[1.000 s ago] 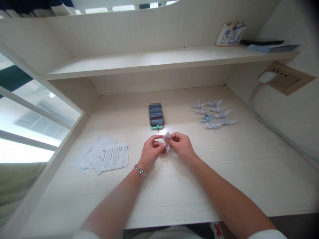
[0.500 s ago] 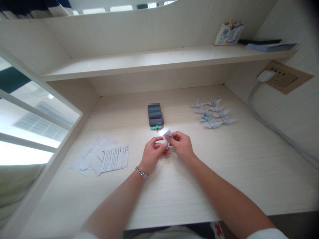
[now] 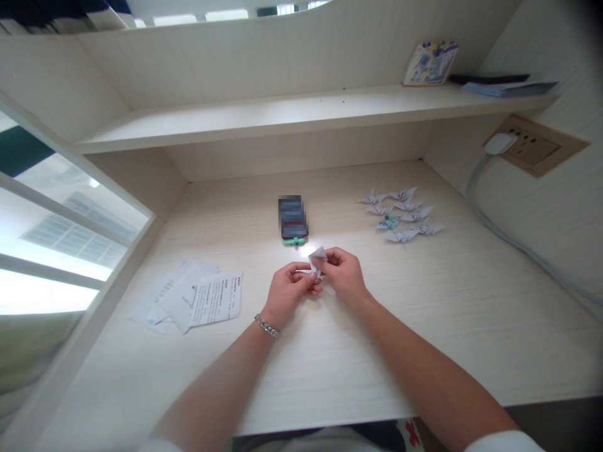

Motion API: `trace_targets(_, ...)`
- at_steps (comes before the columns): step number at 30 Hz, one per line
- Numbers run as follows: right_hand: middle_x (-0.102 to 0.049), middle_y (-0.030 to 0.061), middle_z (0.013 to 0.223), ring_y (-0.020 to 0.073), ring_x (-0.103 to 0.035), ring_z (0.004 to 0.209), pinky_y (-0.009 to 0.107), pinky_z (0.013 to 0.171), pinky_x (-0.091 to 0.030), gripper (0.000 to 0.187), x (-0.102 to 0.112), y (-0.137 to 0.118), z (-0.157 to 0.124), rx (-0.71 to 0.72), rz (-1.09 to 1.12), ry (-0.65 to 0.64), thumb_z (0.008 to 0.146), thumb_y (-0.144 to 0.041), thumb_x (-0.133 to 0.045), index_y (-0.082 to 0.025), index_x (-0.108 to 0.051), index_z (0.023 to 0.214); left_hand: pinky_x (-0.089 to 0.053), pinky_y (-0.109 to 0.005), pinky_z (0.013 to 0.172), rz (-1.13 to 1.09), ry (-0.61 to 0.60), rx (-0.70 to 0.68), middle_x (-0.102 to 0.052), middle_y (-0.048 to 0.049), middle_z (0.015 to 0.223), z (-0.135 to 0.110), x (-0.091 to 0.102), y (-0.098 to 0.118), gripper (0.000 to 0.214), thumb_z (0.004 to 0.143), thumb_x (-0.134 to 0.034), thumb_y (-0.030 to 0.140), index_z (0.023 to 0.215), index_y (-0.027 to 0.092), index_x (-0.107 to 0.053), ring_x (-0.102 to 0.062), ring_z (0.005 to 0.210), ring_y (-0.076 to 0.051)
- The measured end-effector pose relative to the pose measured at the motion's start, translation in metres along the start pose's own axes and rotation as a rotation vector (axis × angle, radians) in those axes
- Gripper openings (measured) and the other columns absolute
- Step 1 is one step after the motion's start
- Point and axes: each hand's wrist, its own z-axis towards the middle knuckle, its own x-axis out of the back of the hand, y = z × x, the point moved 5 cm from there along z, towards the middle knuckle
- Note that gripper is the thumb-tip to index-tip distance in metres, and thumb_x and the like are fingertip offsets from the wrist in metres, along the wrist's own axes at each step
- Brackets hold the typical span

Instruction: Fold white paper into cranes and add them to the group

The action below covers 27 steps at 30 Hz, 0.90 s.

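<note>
A small folded piece of white paper (image 3: 318, 255) is held between both hands above the middle of the desk. My left hand (image 3: 293, 287) pinches its lower left part between thumb and fingers. On the other side, my right hand (image 3: 343, 271) grips the upper right part, thumb on the near face. The fingers cover much of the paper's lower portion. Farther right lie several folded paper cranes (image 3: 414, 215), mostly white, with one light-blue crane (image 3: 389, 222) among them. A phone (image 3: 293, 216), its screen blurred, lies just beyond the hands.
Overlapping printed paper sheets (image 3: 217, 298) lie on the left of the desk (image 3: 301, 370). A shelf (image 3: 264, 119) above holds a small box (image 3: 431, 63) and flat booklets (image 3: 509, 89). From the wall socket (image 3: 537, 145), a charger cable (image 3: 518, 245) runs down the right side.
The folded paper's upper part has tilted slightly in the fingers. Both hands keep their hold in nearly the same place, and the whole view has shifted a little.
</note>
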Motion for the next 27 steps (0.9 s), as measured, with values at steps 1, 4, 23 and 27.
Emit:
trace_targets(1,-0.064,0.0027,0.066,0.0142,-0.056,0.058,0.025,0.053,-0.044,0.024,0.0000,-0.0003,-0.0001,0.000,0.004,-0.001,0.063,-0.037,-0.069,-0.015,-0.064,0.073,-0.052,-0.030,0.059,0.005,0.004,0.000,-0.066,-0.0083,0.071,0.0000,0.0000,0.0001,0.035,0.069,-0.067,0.029,0.095,0.011,-0.051,-0.064,0.062,-0.017)
trace_targets(4,-0.064,0.0027,0.066,0.0135,-0.056,0.058,0.024,0.052,-0.043,0.022,-0.0003,0.0003,0.0000,-0.006,0.012,-0.002,0.064,-0.034,-0.069,-0.015,-0.064,0.074,-0.052,-0.029,0.057,0.015,0.012,-0.002,-0.066,-0.0078,0.070,-0.0001,-0.0004,0.0011,0.035,0.069,-0.067,0.029,0.095,0.011,-0.051,-0.064,0.060,-0.016)
trace_targets(23,-0.067,0.0055,0.074,0.0189,-0.062,0.067,0.029,0.057,-0.048,0.034,-0.0011,0.0047,0.0010,-0.046,0.111,-0.051,0.055,-0.036,-0.075,-0.015,-0.063,0.079,-0.051,-0.028,0.059,-0.053,0.017,0.030,-0.067,-0.0087,0.071,-0.0035,-0.0040,0.0078,0.038,0.066,-0.069,0.027,0.097,0.010,-0.055,-0.064,0.062,-0.016)
trace_targets(27,-0.068,0.0063,0.076,0.0197,-0.062,0.068,0.030,0.059,-0.049,0.035,-0.0012,0.0033,0.0004,-0.042,0.102,-0.044,0.055,-0.037,-0.075,-0.015,-0.063,0.080,-0.050,-0.027,0.058,-0.045,0.026,0.032,-0.067,-0.0078,0.070,-0.0038,-0.0040,0.0077,0.040,0.064,-0.071,0.026,0.097,0.011,-0.055,-0.064,0.061,-0.016)
